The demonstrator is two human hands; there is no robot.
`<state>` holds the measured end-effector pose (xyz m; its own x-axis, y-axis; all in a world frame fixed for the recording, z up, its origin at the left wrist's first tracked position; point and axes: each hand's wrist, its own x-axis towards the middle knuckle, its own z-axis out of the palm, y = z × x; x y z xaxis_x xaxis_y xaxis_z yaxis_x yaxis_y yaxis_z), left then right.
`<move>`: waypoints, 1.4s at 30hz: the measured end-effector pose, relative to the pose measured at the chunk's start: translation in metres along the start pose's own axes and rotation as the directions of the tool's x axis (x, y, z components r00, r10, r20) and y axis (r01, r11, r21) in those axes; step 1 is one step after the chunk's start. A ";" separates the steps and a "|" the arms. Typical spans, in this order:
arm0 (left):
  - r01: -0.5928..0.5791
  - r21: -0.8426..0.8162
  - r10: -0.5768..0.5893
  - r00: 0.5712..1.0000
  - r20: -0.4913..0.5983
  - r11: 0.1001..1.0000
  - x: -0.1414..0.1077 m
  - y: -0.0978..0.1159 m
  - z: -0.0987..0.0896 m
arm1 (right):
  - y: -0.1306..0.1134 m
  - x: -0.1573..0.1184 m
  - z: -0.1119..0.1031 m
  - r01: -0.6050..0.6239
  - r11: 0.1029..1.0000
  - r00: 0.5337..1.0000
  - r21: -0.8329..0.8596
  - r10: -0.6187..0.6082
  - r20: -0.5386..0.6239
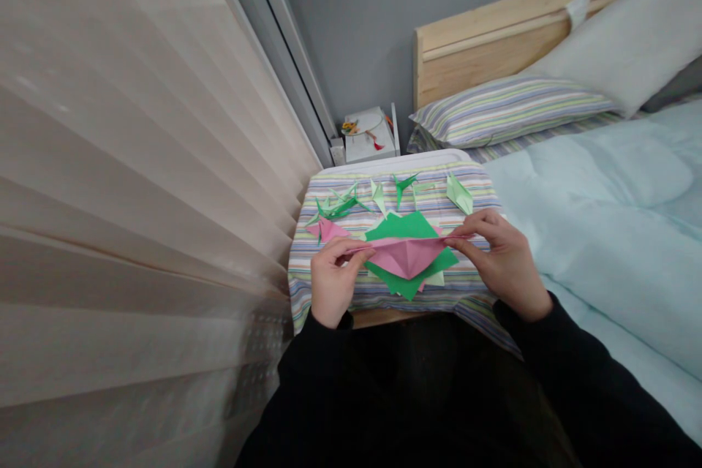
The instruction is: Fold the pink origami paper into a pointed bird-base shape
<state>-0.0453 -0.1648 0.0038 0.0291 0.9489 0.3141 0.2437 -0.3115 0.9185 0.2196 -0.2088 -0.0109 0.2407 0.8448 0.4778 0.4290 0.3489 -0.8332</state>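
Note:
A partly folded sheet of pink origami paper (406, 257) is stretched between my two hands, its middle coming to a point towards me. My left hand (334, 281) pinches its left corner between thumb and fingers. The right corner is pinched the same way by my right hand (502, 259). Beneath it lies a loose stack of square sheets, with a dark green sheet (403, 287) uppermost and pale green and pink edges showing. Behind the stack several green folded paper cranes (404, 189) stand in a row. A pink folded crane (327, 229) rests just beyond my left hand.
The small table wears a striped cloth (307, 285). Pleated curtains (164, 161) hang close on the left. To the right is a bed with a pale blue quilt (619, 197) and a striped pillow (510, 110). A white stand (373, 150) with small items is behind the table.

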 end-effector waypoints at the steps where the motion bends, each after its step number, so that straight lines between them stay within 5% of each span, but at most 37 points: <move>1: -0.017 0.001 0.017 1.000 -0.011 1.000 0.000 0.000 -0.001 | 0.000 0.000 -0.001 0.008 1.000 1.000 0.028 -0.007 -0.004; 6: -0.007 -0.118 0.023 0.990 0.140 0.993 0.000 0.008 -0.002 | -0.009 0.002 0.000 -0.255 0.873 0.967 0.416 0.223 0.126; 11: 0.159 -0.022 -0.135 0.899 0.418 0.987 -0.006 0.027 0.007 | -0.025 0.004 0.008 -0.305 0.874 0.952 0.379 0.264 0.158; 17: 0.145 0.029 -0.141 0.865 0.482 0.989 -0.008 0.041 0.019 | -0.034 0.004 0.016 -0.249 0.896 0.952 0.368 0.156 0.263; 24: 0.230 -0.029 -0.194 0.876 0.442 0.973 -0.005 0.029 0.015 | -0.019 0.007 0.007 -0.284 0.810 0.958 0.513 0.268 0.106; 30: 0.194 0.052 -0.192 0.832 0.520 0.980 -0.002 0.028 0.012 | -0.021 0.001 -0.013 -0.320 0.830 0.892 0.457 0.101 0.441; 37: 0.034 0.189 -0.142 0.790 0.596 0.981 0.006 0.037 0.010 | -0.025 0.009 -0.017 -0.279 0.927 0.767 0.250 0.059 0.639; 39: -0.033 0.212 -0.101 0.801 0.590 0.977 0.011 0.042 0.009 | -0.026 0.009 -0.016 -0.306 0.925 0.736 0.226 0.079 0.673; 41: -0.120 0.196 0.016 0.885 0.465 0.973 0.014 0.046 0.007 | -0.027 0.007 -0.014 -0.330 0.919 0.747 0.214 0.116 0.654; 42: -0.153 0.174 0.092 0.945 0.314 0.973 0.014 0.046 0.005 | -0.027 0.006 -0.012 -0.332 0.918 0.784 0.219 0.139 0.606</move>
<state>-0.0285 -0.1653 0.0491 0.3545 0.8835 0.3060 0.4018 -0.4395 0.8034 0.2203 -0.2183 0.0176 -0.2791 0.9560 0.0900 0.1232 0.1286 -0.9840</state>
